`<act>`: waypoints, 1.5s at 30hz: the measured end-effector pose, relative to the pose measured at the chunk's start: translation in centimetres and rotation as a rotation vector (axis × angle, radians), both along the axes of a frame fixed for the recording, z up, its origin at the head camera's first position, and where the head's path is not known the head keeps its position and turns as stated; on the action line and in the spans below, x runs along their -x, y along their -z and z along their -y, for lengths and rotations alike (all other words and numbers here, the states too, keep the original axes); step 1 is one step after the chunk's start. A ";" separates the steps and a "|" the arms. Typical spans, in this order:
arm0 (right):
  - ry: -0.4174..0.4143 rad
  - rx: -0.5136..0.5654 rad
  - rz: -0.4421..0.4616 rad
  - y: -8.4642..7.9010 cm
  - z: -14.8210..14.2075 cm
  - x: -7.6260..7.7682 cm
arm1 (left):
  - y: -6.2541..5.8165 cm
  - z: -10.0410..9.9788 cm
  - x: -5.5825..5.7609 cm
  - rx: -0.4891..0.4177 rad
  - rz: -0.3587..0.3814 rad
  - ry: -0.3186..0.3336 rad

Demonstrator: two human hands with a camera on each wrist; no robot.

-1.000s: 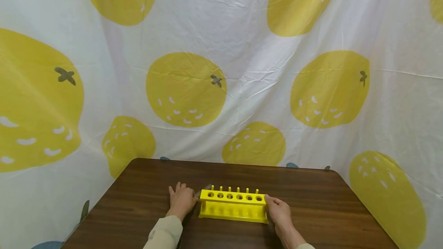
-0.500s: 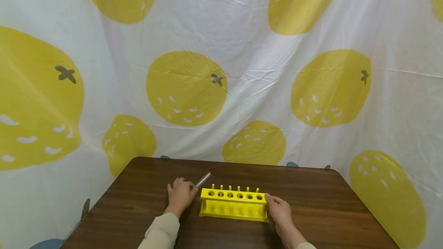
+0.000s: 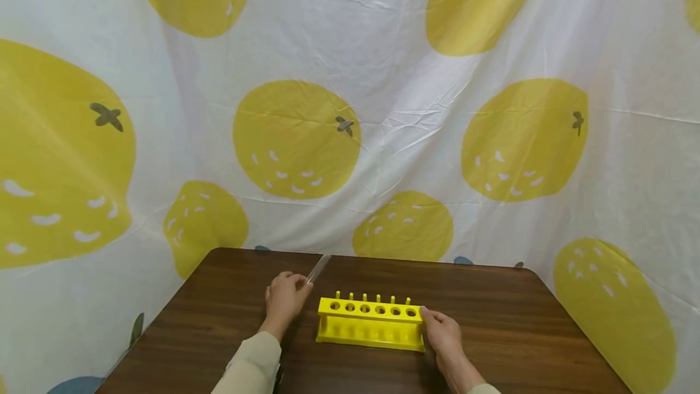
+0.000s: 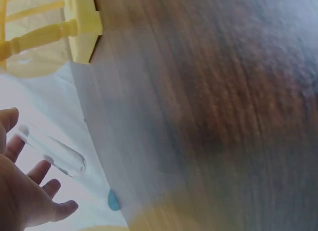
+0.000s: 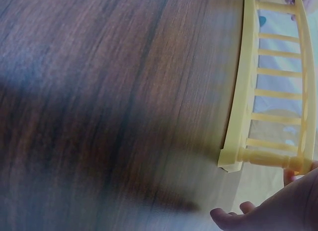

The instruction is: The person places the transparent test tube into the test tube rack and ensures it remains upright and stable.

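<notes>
A clear test tube (image 3: 319, 269) slants up and away from my left hand (image 3: 287, 298), whose thumb and fingers pinch it at one end. In the left wrist view the tube (image 4: 62, 154) shows its rounded end pointing away from the fingers. Just to the right of that hand stands a yellow test tube rack (image 3: 370, 323) with a row of round holes along its top and pegs behind; no tube sits in the holes. My right hand (image 3: 444, 334) pinches the rack's top right end. In the right wrist view the rack (image 5: 238, 92) stands upright on the table.
The dark wood table (image 3: 508, 321) has rounded far corners. A white curtain (image 3: 404, 108) printed with large yellow lemons hangs behind and along both sides of it.
My left hand has lifted slightly and moved away from me, raising the test tube into a steeper slant above the table. The right hand and the rack stay put.
</notes>
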State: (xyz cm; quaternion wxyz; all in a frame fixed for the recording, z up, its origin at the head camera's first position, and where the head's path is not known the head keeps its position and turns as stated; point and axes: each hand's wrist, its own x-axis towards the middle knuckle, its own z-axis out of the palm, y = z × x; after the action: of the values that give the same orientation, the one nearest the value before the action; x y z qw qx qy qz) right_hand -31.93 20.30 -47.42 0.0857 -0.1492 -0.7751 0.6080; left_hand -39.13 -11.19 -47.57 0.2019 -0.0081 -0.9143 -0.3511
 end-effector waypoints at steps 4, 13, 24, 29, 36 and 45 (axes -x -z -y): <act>-0.010 0.002 0.021 -0.1 0.0 0.0 | -0.2 -0.1 0.2 -0.041 -0.025 0.009; -0.009 0.002 0.010 -0.2 0.0 -0.1 | -1.0 -0.5 0.1 -0.213 -0.111 0.093; -0.014 -0.006 0.023 -0.2 0.0 0.0 | -2.8 -1.4 0.0 -0.513 -0.039 0.235; -0.011 -0.008 0.011 -0.1 -0.1 0.0 | -3.3 -2.1 0.0 -0.603 -0.088 0.290; -0.002 -0.001 0.021 -0.1 -0.1 0.0 | -4.3 -3.1 -0.6 -0.729 -0.091 0.352; -0.001 -0.006 0.011 -0.1 0.0 0.0 | -4.4 -4.1 -1.6 -0.857 0.025 0.418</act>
State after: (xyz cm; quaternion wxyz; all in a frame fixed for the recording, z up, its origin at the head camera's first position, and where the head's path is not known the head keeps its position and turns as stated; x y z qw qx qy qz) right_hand -31.93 20.29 -47.37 0.0816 -0.1516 -0.7774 0.6049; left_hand -37.56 -7.06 -43.18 0.1012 -0.1039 -0.6683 -0.7296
